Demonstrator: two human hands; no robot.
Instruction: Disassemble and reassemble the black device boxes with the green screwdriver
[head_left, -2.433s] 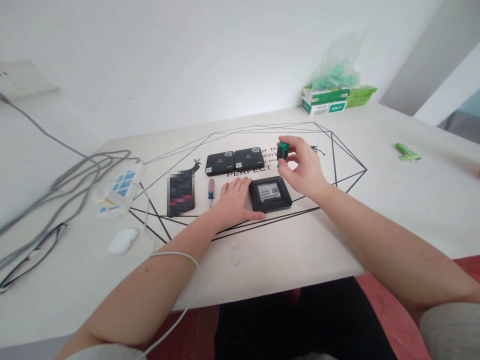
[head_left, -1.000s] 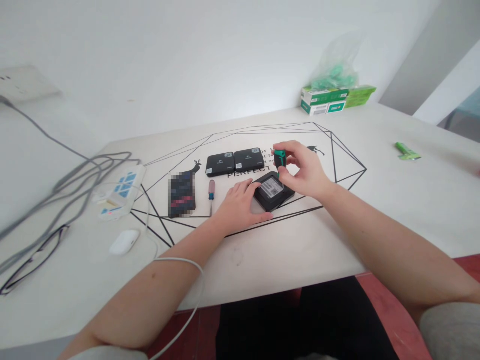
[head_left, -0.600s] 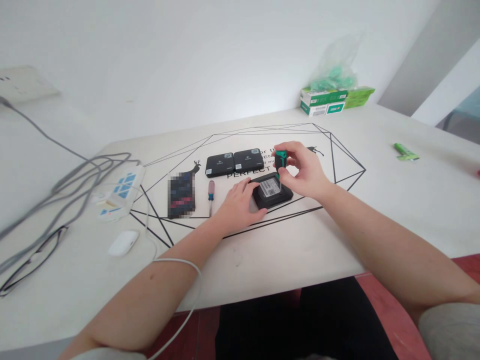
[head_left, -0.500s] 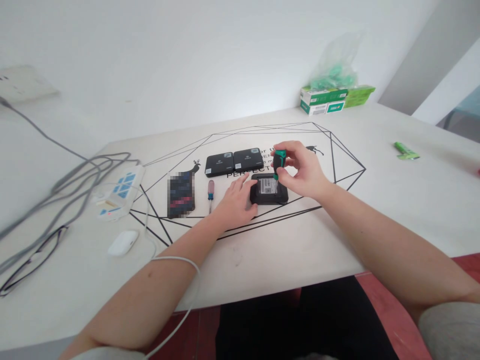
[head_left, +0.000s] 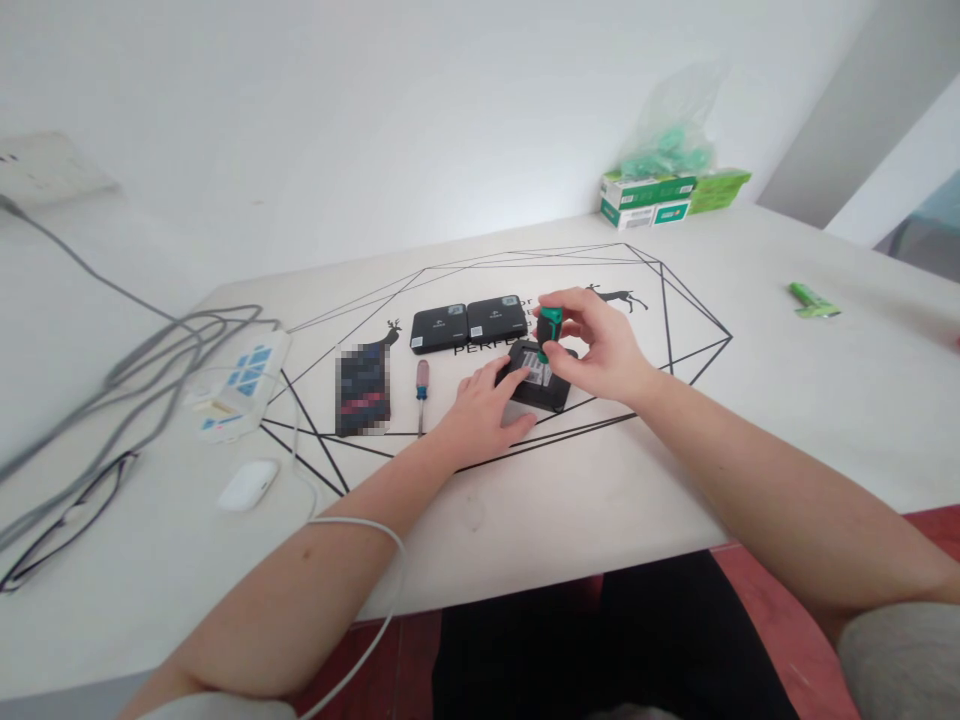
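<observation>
My right hand [head_left: 596,340] grips a green-and-black screwdriver [head_left: 550,330], held upright with its tip down over a black box [head_left: 551,395]. The box lies on the table with a silver label in its recessed face; it sits turned at an angle. Fingers spread, my left hand [head_left: 491,405] rests against the box's left side, a fingertip on its face. Behind them, two more black boxes [head_left: 440,328] lie side by side, each with small stickers. A second screwdriver [head_left: 422,380] with a clear reddish-and-blue handle lies left of my left hand. The screwdriver's tip is hard to make out.
A pixelated dark item [head_left: 362,390] lies at the left, near a power strip [head_left: 244,385] with grey cables. A white earbud case [head_left: 249,485] and glasses [head_left: 67,525] are nearer. Green boxes [head_left: 649,190] bearing a plastic bag stand by the wall; a green wrapper [head_left: 812,301] lies right.
The black box has turned clockwise under my hands. My right hand has shifted slightly left with the screwdriver, and my left hand has moved right, its finger reaching onto the box's face.
</observation>
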